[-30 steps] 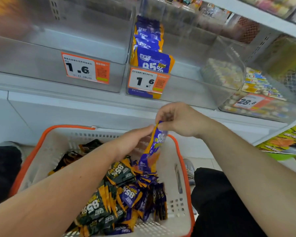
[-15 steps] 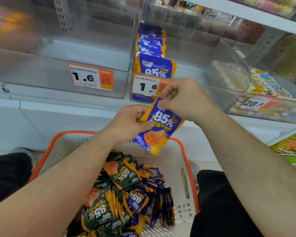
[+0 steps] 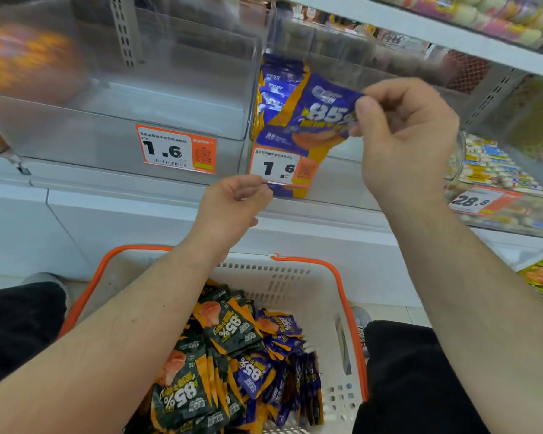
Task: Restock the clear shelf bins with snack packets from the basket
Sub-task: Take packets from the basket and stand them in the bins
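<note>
One purple snack packet (image 3: pixel 318 117) pinched in the right hand (image 3: pixel 402 136)
Left hand (image 3: pixel 232 205), lower and leftward, loosely curled, holding nothing, above the basket (image 3: pixel 282 277).

One head-worn view looks forward and down, close over basket (image 3: pixel 298 278) and shelf bins (image 3: pixel 170 126)

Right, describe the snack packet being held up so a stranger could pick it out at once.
Start at the clear plastic shelf bin above the right-hand 1.6 price tag, already holding a row of purple packets. In front of it, the right hand pinches one purple-and-orange foil packet by its edge. It alone hangs in the air, outside bin and basket.
</note>
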Tool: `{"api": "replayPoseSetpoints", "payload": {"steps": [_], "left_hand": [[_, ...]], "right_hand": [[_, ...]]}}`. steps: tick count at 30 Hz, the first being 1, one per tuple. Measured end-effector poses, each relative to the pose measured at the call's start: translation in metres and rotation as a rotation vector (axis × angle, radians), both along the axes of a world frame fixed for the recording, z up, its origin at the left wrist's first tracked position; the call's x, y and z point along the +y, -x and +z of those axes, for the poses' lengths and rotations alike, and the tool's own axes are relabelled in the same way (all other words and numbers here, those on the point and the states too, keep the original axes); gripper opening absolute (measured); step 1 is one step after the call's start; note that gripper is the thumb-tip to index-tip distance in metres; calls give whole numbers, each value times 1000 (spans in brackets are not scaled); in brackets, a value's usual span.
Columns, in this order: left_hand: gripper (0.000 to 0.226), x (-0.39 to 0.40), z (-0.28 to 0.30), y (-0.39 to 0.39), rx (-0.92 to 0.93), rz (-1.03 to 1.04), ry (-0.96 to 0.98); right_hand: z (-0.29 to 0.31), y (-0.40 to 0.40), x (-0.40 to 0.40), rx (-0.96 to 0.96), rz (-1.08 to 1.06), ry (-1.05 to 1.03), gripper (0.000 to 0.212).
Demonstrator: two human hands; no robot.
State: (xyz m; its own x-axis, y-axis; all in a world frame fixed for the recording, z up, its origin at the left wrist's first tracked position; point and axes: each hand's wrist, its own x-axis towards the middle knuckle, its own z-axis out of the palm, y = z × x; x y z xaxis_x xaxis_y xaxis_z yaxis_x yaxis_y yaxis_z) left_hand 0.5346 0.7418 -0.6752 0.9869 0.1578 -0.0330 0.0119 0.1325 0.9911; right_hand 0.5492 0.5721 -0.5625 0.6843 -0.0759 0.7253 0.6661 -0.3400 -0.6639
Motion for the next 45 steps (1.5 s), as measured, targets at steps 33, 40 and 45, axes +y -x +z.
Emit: {"api": "replayPoseSetpoints", "payload": {"steps": [33,40,45], "left_hand": [[13,-13,-68,20,195,-329,-423],[34,-14,-115,40,319,-616,-768],[39,-18,-125,45,341,-690,-834]], "right_hand": [[-114,-8,24,-18,-174,498,10],[-237,42,-15,980,462,1720,18],[-288,70,-35,1030,545,1957,35]]}}
